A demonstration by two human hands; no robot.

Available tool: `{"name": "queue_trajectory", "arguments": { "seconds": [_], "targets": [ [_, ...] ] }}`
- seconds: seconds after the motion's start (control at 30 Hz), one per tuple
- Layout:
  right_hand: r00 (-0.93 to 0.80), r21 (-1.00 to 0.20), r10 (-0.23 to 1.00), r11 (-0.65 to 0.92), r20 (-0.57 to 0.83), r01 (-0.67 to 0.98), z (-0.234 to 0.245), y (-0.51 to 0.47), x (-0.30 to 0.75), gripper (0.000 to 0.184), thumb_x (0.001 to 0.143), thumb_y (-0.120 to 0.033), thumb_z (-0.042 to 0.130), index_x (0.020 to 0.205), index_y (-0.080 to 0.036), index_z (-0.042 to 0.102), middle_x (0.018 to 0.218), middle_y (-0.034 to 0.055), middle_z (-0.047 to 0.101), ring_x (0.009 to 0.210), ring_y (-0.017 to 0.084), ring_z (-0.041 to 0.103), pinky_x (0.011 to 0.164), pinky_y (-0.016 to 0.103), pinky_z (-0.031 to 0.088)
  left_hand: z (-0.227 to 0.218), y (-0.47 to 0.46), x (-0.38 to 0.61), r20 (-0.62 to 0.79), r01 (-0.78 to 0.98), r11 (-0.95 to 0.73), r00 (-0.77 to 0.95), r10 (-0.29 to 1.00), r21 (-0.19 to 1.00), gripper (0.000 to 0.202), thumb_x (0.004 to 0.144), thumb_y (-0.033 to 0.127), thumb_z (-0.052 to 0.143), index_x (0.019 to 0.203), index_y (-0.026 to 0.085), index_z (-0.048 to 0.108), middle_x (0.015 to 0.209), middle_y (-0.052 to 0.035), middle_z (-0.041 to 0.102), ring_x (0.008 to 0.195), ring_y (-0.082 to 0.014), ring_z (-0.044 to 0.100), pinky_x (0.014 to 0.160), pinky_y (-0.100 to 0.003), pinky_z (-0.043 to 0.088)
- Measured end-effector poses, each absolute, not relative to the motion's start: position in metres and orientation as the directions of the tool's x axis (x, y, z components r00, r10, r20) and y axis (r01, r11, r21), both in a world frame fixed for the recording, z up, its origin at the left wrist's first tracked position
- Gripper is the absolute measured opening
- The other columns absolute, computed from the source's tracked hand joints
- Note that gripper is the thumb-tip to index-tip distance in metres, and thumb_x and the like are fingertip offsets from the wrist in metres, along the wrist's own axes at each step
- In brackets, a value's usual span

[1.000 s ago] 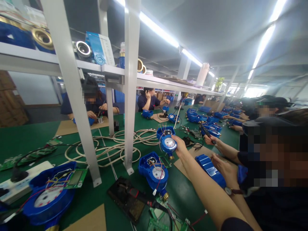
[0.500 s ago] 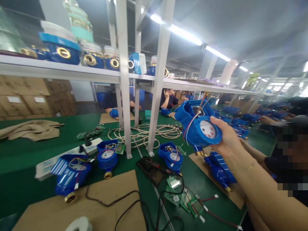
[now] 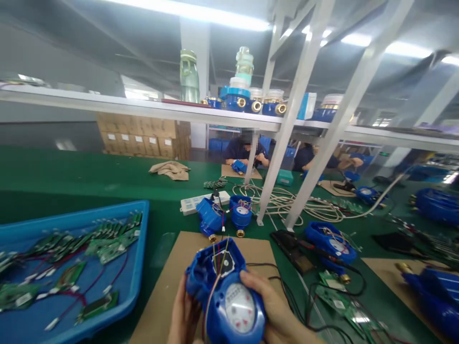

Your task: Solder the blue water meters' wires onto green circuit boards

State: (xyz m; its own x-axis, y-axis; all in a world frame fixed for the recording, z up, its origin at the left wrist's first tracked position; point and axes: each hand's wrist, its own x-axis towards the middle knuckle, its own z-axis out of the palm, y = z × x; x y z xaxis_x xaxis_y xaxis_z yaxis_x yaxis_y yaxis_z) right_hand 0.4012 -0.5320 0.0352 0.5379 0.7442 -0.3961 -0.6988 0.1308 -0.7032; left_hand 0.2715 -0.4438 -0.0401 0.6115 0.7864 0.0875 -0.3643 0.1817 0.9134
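I hold a blue water meter (image 3: 224, 289) with both hands low in the middle of the view, over a sheet of cardboard (image 3: 179, 272). Its round white dial faces me and thin coloured wires stick up from its open top. My left hand (image 3: 184, 315) cups the meter's left side from below. My right hand (image 3: 278, 313) wraps round its right side, thumb along the dial's edge. Two more blue meters (image 3: 224, 215) lie at the cardboard's far edge.
A blue tray (image 3: 138, 267) with several green circuit boards sits at my left. Another blue meter (image 3: 330, 241), a dark pad, loose boards and cables lie at my right. White shelf posts (image 3: 287, 129) slant up ahead. Other people work across the green bench.
My view has swung left. The meter came from my raised right hand at the right down to the middle in front of me, and my left hand has joined in holding it.
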Motion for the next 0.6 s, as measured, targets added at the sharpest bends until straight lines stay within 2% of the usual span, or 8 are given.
{"name": "queue_trajectory", "arguments": {
  "seconds": [0.07,0.17,0.27,0.37,0.5,0.57,0.6],
  "targets": [
    [0.565,-0.706,0.727,0.158,-0.39,-0.69,0.016,-0.501,0.389,0.056,0.054,-0.034,0.083,0.102,-0.015,0.061,0.082,0.0053,0.071,0.079,0.022,0.068,0.078,0.033,0.052,-0.04,-0.432,0.266,0.052,-0.381,0.204,0.564,0.824,0.902,0.102,0.069,0.067,0.065,0.149,0.026,0.015,0.149,-0.011,0.035,0.135,-0.0372,0.035,0.109,-0.049,0.036],
    [0.566,-0.715,0.722,0.142,-0.398,-0.685,-0.004,-0.466,0.377,0.056,0.053,-0.036,0.083,0.101,-0.017,0.06,0.083,0.0042,0.07,0.079,0.021,0.068,0.077,0.033,0.052,-0.04,-0.413,0.263,-0.035,-0.374,0.25,0.497,0.867,0.893,0.109,0.066,0.06,0.072,0.149,0.026,0.01,0.152,-0.0105,0.03,0.138,-0.0357,0.029,0.113,-0.046,0.029],
    [0.559,-0.725,0.729,0.127,-0.395,-0.677,-0.018,-0.445,0.369,0.052,0.056,-0.037,0.081,0.099,-0.017,0.06,0.084,0.0041,0.07,0.082,0.022,0.067,0.079,0.034,0.052,-0.043,-0.396,0.264,-0.142,-0.33,0.328,0.481,0.865,0.885,0.112,0.063,0.055,0.077,0.149,0.028,0.009,0.152,-0.0109,0.03,0.139,-0.0358,0.028,0.115,-0.05,0.02],
    [0.537,-0.736,0.752,0.104,-0.383,-0.669,-0.027,-0.44,0.366,0.055,0.053,-0.037,0.082,0.099,-0.016,0.061,0.087,0.0056,0.071,0.089,0.024,0.067,0.085,0.036,0.05,-0.053,-0.386,0.266,-0.2,-0.327,0.389,0.485,0.852,0.861,0.114,0.061,0.055,0.078,0.148,0.028,0.01,0.151,-0.0124,0.03,0.138,-0.037,0.03,0.115,-0.053,0.018],
    [0.488,-0.77,0.796,0.043,-0.358,-0.637,-0.02,-0.463,0.386,0.064,0.046,-0.034,0.087,0.103,-0.016,0.064,0.108,0.0107,0.068,0.11,0.028,0.06,0.098,0.04,0.042,-0.066,-0.381,0.265,-0.176,-0.351,0.373,0.483,0.858,0.859,0.108,0.064,0.056,0.075,0.148,0.024,0.015,0.148,-0.0127,0.036,0.136,-0.0366,0.033,0.115,-0.049,0.021],
    [0.512,-0.842,0.785,-0.022,-0.349,-0.54,-0.009,-0.476,0.41,0.063,0.049,-0.037,0.087,0.106,-0.021,0.065,0.125,0.0083,0.06,0.122,0.024,0.052,0.105,0.035,0.036,-0.07,-0.38,0.265,-0.163,-0.359,0.368,0.489,0.857,0.858,0.107,0.066,0.055,0.074,0.148,0.023,0.014,0.146,-0.0129,0.04,0.135,-0.0367,0.035,0.114,-0.048,0.026],
    [0.567,-0.877,0.759,-0.01,-0.318,-0.48,-0.003,-0.48,0.424,0.062,0.055,-0.039,0.085,0.111,-0.022,0.063,0.13,0.0073,0.057,0.124,0.023,0.05,0.107,0.034,0.034,-0.072,-0.38,0.265,-0.161,-0.361,0.368,0.491,0.856,0.857,0.107,0.067,0.055,0.074,0.149,0.023,0.014,0.145,-0.0128,0.042,0.134,-0.0368,0.036,0.113,-0.048,0.027]
  ]
}}
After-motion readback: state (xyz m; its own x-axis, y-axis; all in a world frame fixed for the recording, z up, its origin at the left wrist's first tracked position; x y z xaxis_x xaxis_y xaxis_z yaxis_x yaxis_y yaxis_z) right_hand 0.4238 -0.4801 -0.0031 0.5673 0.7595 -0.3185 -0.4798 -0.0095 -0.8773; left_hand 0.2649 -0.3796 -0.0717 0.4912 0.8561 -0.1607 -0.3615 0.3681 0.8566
